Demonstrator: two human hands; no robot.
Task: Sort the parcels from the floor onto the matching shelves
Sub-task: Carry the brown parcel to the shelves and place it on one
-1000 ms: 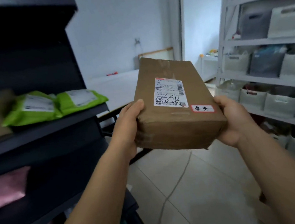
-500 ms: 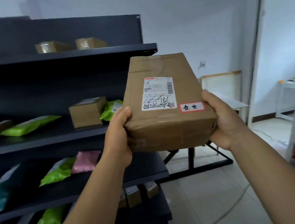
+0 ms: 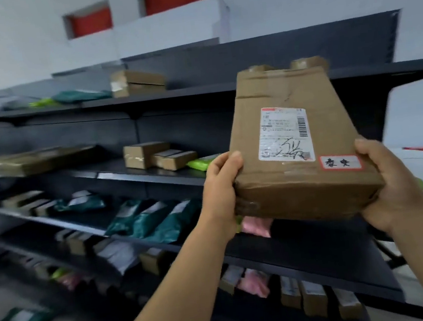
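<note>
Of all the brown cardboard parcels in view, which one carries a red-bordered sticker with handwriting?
The brown box held between the left hand and right hand; its sticker sits by the shipping label. None is visible on the shelved boxes.

parcel (image 3: 297,149) before shelves (image 3: 170,96)

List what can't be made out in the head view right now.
- Shipping label on the brown box: print too small and blurred to read.
- Box underside and rear face: hidden by the box itself.
- Left hand fingers: tucked under the box.
- Shelf tags on the dark shelving: none legible, motion blur.
- Pink parcel: mostly covered by the box.
</note>
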